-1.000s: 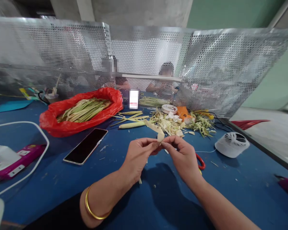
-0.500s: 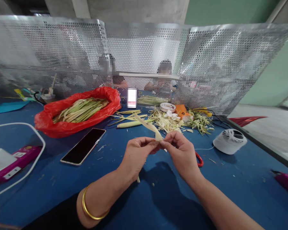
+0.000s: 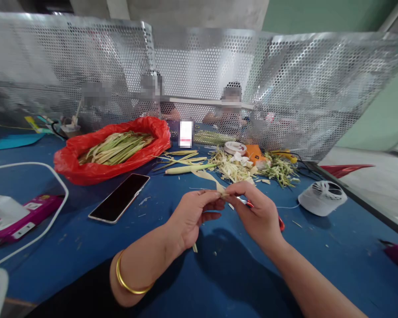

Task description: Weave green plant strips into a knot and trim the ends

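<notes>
A pale, flat strip of dried leaf (image 3: 208,177) is pinched between both hands, its loose end pointing away to the upper left. My left hand (image 3: 190,216) grips it between thumb and index finger, the other fingers curled loosely below. Close against those fingertips, my right hand (image 3: 256,212) pinches the same strip at a small fold. Red-handled scissors (image 3: 281,224) lie on the table, mostly hidden behind my right hand. A short piece of pale strip (image 3: 195,248) shows below my left wrist. White thread runs from a spool (image 3: 321,198) on the right toward my right hand.
A red plastic bag (image 3: 82,172) of green leaf strips stands back left, with a phone (image 3: 119,198) before it. Leaf scraps (image 3: 232,167), a tape roll (image 3: 235,148) and a stalk (image 3: 189,168) lie beyond my hands. A purple power strip (image 3: 26,218) is left. Behind a perforated metal screen (image 3: 199,57) people sit.
My left hand's lower fingers have loosened and spread from the strip. The strip's free end has dropped lower. The whole view has shifted slightly.
</notes>
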Tool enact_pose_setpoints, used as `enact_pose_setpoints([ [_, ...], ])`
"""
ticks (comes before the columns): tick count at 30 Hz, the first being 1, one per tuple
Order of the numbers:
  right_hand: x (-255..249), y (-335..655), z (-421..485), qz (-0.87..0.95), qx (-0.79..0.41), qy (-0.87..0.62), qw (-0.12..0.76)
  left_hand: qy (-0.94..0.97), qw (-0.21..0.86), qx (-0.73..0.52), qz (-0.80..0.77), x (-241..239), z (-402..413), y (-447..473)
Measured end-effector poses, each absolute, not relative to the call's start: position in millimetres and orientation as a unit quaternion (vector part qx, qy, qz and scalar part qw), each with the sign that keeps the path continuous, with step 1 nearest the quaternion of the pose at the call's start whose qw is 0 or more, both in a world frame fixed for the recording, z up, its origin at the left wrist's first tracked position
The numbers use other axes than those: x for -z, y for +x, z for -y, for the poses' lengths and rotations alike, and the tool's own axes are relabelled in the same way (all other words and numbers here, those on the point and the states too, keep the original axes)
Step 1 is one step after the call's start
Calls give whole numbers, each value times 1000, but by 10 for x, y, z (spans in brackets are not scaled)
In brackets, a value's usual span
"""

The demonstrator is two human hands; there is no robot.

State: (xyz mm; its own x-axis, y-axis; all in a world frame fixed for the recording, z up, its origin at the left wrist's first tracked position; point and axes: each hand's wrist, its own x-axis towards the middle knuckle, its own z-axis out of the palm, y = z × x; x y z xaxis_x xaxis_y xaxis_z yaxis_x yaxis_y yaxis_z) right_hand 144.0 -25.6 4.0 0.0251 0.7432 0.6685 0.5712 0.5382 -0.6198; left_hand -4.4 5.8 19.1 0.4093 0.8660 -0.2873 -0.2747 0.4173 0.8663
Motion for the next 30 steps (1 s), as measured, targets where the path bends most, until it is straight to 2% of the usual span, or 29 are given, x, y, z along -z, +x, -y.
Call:
enact_pose_setpoints([
  [7, -45, 1435, 242, 698, -87, -474, 529, 408, 732, -385, -387, -232, -33, -35],
  [21, -56, 1407, 249, 589, -231, -535, 560, 550, 554, -461, -423, -202, -11, 14],
  [30, -35, 1413, 218, 550, -251, -545, 581, 590, 512, -451, -432, -179, -22, 13],
])
